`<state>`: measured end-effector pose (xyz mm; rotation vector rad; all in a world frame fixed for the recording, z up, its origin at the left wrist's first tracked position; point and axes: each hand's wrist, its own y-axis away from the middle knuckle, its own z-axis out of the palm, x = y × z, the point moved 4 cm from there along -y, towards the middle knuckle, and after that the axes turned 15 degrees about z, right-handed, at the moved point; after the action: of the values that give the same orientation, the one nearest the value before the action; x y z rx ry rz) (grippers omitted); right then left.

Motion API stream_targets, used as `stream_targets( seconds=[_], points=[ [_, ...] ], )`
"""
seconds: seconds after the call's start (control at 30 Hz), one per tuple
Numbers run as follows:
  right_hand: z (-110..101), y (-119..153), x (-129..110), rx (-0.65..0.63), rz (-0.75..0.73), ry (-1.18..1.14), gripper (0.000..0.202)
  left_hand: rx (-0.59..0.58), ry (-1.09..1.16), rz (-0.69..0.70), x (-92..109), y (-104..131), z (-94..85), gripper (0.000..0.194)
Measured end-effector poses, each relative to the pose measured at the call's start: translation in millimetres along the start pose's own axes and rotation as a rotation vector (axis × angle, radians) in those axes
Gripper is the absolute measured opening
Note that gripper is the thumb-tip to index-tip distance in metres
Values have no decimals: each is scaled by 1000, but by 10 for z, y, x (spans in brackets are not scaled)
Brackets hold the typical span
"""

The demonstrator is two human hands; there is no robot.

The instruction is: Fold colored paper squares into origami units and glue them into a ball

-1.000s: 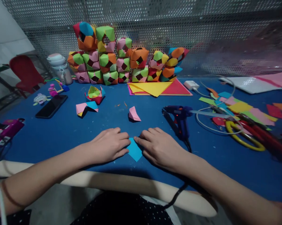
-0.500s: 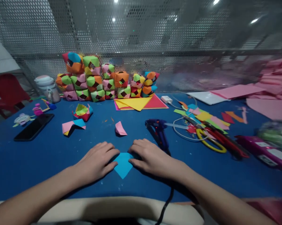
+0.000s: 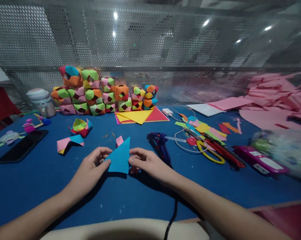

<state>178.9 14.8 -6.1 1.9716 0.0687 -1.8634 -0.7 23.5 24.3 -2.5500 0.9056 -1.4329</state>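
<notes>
Blue paper [image 3: 120, 160], triangular and tilted, is between the hands over the bench [image 3: 110, 203]. The left hand [image 3: 94, 166], partly closed, holds it, thumb in front, fingertips hidden behind. The right hand [image 3: 147, 163] is nearly closed at the paper's three-o'clock edge; whether it grips, I cannot tell. At twelve o'clock the paper partly covers a pink piece [image 3: 119, 140]. The glue gun [image 3: 161, 142] lies at two o'clock; at three, the bag's [image 3: 287, 148] contents are blurred. At ten, a chair [image 3: 1, 103] is cut off.
</notes>
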Motion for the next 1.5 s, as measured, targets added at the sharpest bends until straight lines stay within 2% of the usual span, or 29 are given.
stream_targets(
  seconds=[0.07,0.13,0.23,0.33,0.43,0.5,0.63,0.77,0.83,0.9,1.07,1.2,1.37,1.43,1.5],
  points=[
    [34,0,-6,-25,-2,34,24,12,94,-41,-38,8,38,21],
    [44,4,-12,16,-3,65,28,9,134,-31,-53,30,79,22],
    [20,1,-2,134,11,90,31,-14,9,59,-23,78,116,30],
    [7,-5,18,177,17,109,31,-74,-144,196,40,119,156,46],
    [13,0,32,169,13,123,33,-105,-197,344,99,131,184,36],
    [10,13,29,182,-5,142,34,-119,-185,362,108,122,184,29],
    [-6,45,20,197,-36,141,36,-167,-94,174,61,91,163,33],
    [-11,64,21,183,-44,106,37,-236,288,-53,24,89,226,32],
    [-5,69,16,177,-50,105,37,-247,472,-115,24,89,267,30],
    [10,74,8,158,-56,122,37,-227,550,-139,22,83,283,27],
    [25,101,-7,87,-48,204,35,-25,525,-195,-61,60,215,21],
    [3,104,8,22,30,316,35,114,595,-258,-151,48,164,14],
    [-58,60,-15,224,-26,357,20,113,565,-297,-163,63,202,11],
    [-44,32,15,215,-39,341,14,81,534,-301,-156,68,228,10],
    [-28,10,53,171,-53,355,15,64,424,-275,-166,58,215,7]
  ],
)
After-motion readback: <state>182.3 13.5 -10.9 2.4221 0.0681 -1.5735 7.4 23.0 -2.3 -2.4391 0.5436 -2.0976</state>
